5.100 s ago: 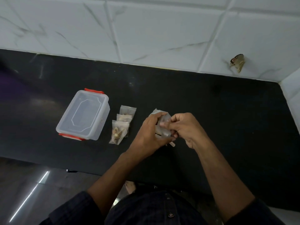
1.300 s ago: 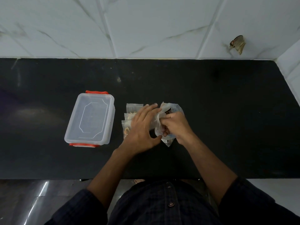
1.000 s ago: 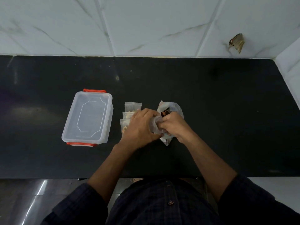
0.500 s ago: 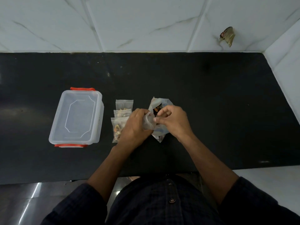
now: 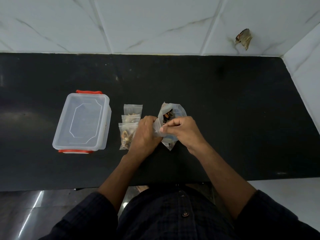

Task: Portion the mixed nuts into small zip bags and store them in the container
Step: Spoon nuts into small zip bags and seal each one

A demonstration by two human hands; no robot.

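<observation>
On the black tabletop [image 5: 225,110], the left hand [image 5: 144,134] grips a small zip bag [image 5: 156,129] while the right hand [image 5: 181,131] pinches its edge, just in front of the open nut bag [image 5: 173,110]. Three filled zip bags [image 5: 129,126] overlap left of the nut bag, and the lidded clear container [image 5: 83,121] stands farther left.

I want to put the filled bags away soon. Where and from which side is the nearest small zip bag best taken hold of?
Pinch the nearest small zip bag at its flat, empty top strip, coming from the container side. The nuts bulge lower down, and the left hand covers its right edge. The next bag overlaps there, so lift gently.
</observation>
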